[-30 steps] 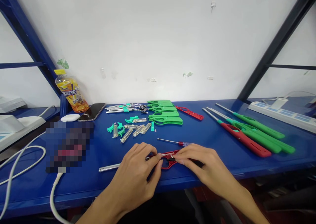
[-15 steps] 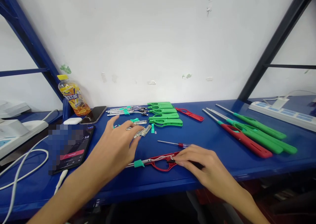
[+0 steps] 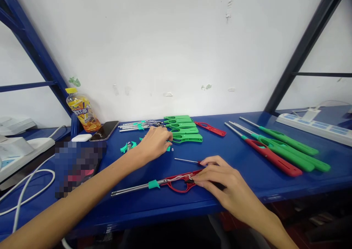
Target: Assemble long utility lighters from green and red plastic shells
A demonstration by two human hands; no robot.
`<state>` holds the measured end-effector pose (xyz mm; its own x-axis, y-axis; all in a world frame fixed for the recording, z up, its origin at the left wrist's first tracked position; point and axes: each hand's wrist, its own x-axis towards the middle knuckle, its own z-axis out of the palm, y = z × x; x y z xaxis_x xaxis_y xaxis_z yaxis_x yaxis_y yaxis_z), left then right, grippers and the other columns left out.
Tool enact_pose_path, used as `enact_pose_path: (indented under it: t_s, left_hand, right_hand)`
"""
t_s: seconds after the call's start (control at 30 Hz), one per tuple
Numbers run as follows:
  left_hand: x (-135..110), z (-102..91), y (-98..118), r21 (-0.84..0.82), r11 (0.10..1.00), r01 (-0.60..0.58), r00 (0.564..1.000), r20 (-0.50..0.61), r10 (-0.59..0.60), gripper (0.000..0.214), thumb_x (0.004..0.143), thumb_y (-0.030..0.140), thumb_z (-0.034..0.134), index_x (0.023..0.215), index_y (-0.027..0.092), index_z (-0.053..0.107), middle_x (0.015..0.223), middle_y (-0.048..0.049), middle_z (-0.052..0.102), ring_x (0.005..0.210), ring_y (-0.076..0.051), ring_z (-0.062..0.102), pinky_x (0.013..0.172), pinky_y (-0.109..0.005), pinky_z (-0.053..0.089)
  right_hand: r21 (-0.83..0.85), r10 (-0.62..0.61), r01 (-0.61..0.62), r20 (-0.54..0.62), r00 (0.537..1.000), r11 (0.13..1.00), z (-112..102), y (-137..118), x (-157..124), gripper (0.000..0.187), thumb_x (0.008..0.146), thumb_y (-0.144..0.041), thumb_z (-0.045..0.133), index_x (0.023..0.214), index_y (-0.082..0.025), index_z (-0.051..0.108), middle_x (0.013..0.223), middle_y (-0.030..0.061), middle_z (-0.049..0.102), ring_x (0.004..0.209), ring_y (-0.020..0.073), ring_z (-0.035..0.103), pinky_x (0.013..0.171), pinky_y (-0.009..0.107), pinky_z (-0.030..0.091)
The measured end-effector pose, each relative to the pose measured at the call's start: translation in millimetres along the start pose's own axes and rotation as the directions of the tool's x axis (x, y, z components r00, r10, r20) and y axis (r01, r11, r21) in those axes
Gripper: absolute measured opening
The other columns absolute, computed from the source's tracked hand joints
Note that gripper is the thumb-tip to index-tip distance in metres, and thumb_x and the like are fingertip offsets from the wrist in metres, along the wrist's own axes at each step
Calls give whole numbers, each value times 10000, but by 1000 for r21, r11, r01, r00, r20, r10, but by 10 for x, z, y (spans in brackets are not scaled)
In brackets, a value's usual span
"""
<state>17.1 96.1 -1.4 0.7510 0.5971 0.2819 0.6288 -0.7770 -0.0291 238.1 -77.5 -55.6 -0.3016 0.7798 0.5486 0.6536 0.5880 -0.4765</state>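
My left hand (image 3: pixel 156 142) is curled downward beside the green lighter handles (image 3: pixel 184 137). Its fingertips are partly hidden, and I cannot make out what is between them. Under my right hand (image 3: pixel 221 175) lies an opened red lighter handle (image 3: pixel 176 188), its far end gripped by my fingers and thumb. White wire runs inside this handle. A metal lighter tube (image 3: pixel 132 189) with teal tape (image 3: pixel 154 184) extends from it to the left. Just behind my right fingers lies a screwdriver (image 3: pixel 187 160), its handle partly covered.
Metal tubes (image 3: pixel 134 126) lie at the back beside a red handle shell (image 3: pixel 211 128). Several assembled lighters (image 3: pixel 288 152) rest at right before a power strip (image 3: pixel 316 128). Phones (image 3: pixel 106 130), a drink bottle (image 3: pixel 84 111) and a white cable (image 3: pixel 20 190) are at left.
My left hand has moved away and to the right, over where the small clear parts lay, and its fingers have curled. My right hand stays on the red handle.
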Motion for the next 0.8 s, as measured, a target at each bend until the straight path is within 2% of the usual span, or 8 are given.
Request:
enact_pose_path:
  t_s: [0.17, 0.33, 0.43, 0.5, 0.6, 0.7, 0.8]
  left_hand:
    - [-55, -123, 22, -118, 993, 25, 999, -39, -30, 119, 909, 141, 672, 941, 154, 786, 907, -84, 801, 854, -244, 738, 792, -363, 535]
    - [-357, -422, 308, -249, 968, 42, 983, -161, -84, 222, 932, 146, 689, 1135, 199, 760, 1052, -36, 797, 815, -168, 733, 769, -302, 564]
    - [-658, -502, 548, -352, 932, -90, 948, -318, -29, 218, 957, 129, 666, 1124, 226, 765, 992, -6, 769, 853, -156, 730, 782, -269, 570]
    - [-855, -465, 687, -311, 943, -120, 933, -360, 0, 222, 1008, 131, 595, 1124, 231, 756, 1033, -14, 752, 901, -149, 732, 806, -251, 573]
    - [-1074, -304, 844, -196, 971, -137, 920, -388, 51, 301, 1058, 103, 464, 1208, 197, 708, 1070, -52, 733, 877, -153, 727, 772, -250, 582]
    - [-1157, -110, 946, -60, 981, -187, 920, -360, 153, 375, 1032, 62, 404, 1267, 180, 671, 1091, -85, 729, 906, -222, 708, 799, -358, 592]
    - [-1135, 24, 989, -89, 971, -221, 930, -317, 183, 335, 1038, 110, 445, 1296, 176, 648, 1104, -88, 735, 901, -250, 692, 786, -400, 582]
  right_hand:
    - [15, 3, -3, 5, 1000, 1000, 4, 12, -6, 188, 1051, -236, 628, 1105, -288, 800, 1035, -14, 832, 1166, 269, 611, 1008, 422, 526]
    - [19, 20, -21, 22, 1000, 1000, -8, 8, -7, 180, 1053, -234, 625, 1097, -274, 796, 1050, -11, 828, 1181, 264, 601, 1011, 405, 521]
    - [15, 22, -22, 21, 1000, 1000, -13, -1, -6, 167, 1048, -226, 634, 1084, -267, 792, 1035, -10, 824, 1165, 254, 603, 1005, 391, 519]
    - [19, 22, -22, 21, 1000, 1000, -15, -5, -5, 157, 1042, -222, 644, 1086, -268, 788, 1034, -14, 819, 1154, 245, 604, 1003, 381, 516]
    - [27, 13, -14, 9, 1000, 1000, -14, -11, -2, 142, 1035, -212, 656, 1076, -270, 779, 1034, -23, 814, 1134, 227, 605, 1000, 364, 511]
    - [45, 6, -6, -6, 1000, 999, -6, -15, 3, 129, 1030, -199, 664, 1052, -274, 767, 1018, -37, 808, 1105, 210, 608, 990, 341, 510]
    - [59, 5, -5, -9, 1000, 998, 1, -15, 7, 133, 1030, -188, 664, 1046, -277, 761, 1012, -42, 804, 1089, 202, 612, 983, 330, 511]
